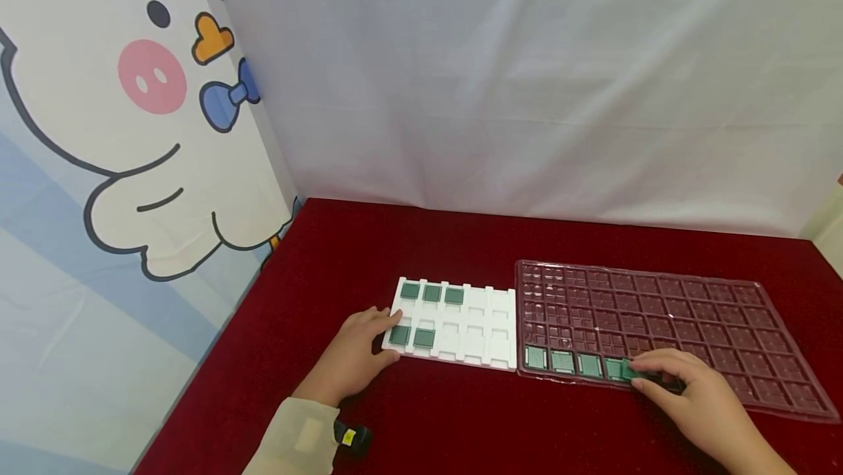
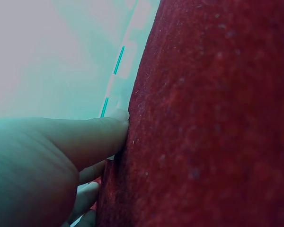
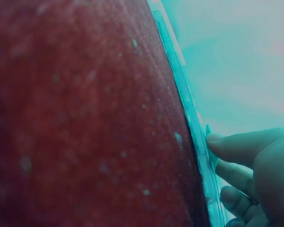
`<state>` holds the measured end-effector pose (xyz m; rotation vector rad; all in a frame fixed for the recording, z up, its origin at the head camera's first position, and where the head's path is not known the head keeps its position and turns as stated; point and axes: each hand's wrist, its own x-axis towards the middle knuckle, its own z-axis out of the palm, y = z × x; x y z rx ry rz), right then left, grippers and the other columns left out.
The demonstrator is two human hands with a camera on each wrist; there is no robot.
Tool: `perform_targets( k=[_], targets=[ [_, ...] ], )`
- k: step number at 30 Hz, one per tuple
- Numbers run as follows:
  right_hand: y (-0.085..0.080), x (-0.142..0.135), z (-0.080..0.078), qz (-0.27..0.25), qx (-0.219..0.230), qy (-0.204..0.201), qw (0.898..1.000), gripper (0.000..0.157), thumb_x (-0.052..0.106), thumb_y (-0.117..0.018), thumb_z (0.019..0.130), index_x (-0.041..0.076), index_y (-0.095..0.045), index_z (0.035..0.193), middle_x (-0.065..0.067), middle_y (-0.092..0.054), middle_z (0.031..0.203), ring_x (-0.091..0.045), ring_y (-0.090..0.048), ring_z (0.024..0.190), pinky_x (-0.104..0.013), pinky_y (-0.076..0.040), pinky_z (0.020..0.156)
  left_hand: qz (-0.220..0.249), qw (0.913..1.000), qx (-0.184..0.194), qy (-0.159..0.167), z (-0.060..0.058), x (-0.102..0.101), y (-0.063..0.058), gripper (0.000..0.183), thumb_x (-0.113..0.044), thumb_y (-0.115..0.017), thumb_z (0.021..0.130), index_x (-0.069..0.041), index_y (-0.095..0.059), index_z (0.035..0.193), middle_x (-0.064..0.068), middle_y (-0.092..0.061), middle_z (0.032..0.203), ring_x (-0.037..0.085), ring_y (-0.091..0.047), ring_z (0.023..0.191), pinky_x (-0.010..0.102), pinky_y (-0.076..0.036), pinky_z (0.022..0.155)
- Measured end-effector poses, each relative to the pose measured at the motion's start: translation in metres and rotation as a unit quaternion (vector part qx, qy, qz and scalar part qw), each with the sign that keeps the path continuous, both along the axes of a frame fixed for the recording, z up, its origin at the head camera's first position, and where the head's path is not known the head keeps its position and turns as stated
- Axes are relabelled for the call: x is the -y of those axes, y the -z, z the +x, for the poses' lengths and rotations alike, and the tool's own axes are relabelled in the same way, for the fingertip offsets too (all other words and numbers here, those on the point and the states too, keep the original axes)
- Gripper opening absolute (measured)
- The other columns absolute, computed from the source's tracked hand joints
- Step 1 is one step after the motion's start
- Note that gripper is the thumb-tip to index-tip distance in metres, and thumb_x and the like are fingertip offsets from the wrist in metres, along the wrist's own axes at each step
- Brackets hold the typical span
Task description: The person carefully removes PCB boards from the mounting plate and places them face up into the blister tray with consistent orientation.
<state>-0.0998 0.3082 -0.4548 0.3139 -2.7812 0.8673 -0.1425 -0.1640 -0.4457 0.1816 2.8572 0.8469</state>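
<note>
Nearest to you is your own pale left sleeve, with a black device at the wrist. Your left hand rests at the left end of the white tray, its fingers loosely extended, the index finger over the edge and the thumb at the near corner. Your right hand pinches one green piece between thumb and finger, with almost no gap left; this piece is tilted above the near row of the clear plastic tray, partly covering the next green chip in its pocket.

Please be careful here: the pinch seems to take only a small part, so the piece could drop askew if your thumb relaxes. Its edge could also catch the neighbour and push it out of place. The clear plastic tray looks thin, and I cannot see a hand holding it down, so a knock of your knuckles might shift it.

Both trays lie side by side on a dark red cloth, which looks slightly fuzzy. Behind it hangs a whitish curtain with soft folds; on your left is a panel printed with a cartoon bird
</note>
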Motion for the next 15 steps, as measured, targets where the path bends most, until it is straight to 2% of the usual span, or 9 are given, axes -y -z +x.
perform_targets(
  k=[7,15],
  targets=[
    [-0.0018,-0.0008,0.0016,0.010,0.021,0.010,1.000,0.023,0.015,-0.088,0.082,0.023,-0.080,0.102,0.004,-0.071,0.109,0.001,-0.057,0.098,-0.010,-0.044,0.076,-0.001,1.0000,-0.004,0.003,0.0000,0.0004,0.0013,0.065,-0.021,-0.079,0.093,-0.022,-0.054,0.152,0.003,-0.047,0.158,0.032,-0.032,0.150,0.052,-0.036,0.116],
    [-0.0022,-0.0023,0.0015,0.012,0.023,0.012,1.000,0.023,0.015,-0.088,0.082,0.023,-0.080,0.102,0.003,-0.072,0.109,0.002,-0.057,0.097,-0.011,-0.045,0.075,-0.003,1.0000,-0.002,-0.002,-0.0003,0.0005,0.0009,0.065,-0.021,-0.080,0.092,-0.022,-0.054,0.152,0.003,-0.047,0.158,0.031,-0.032,0.150,0.052,-0.036,0.117]
  ],
)
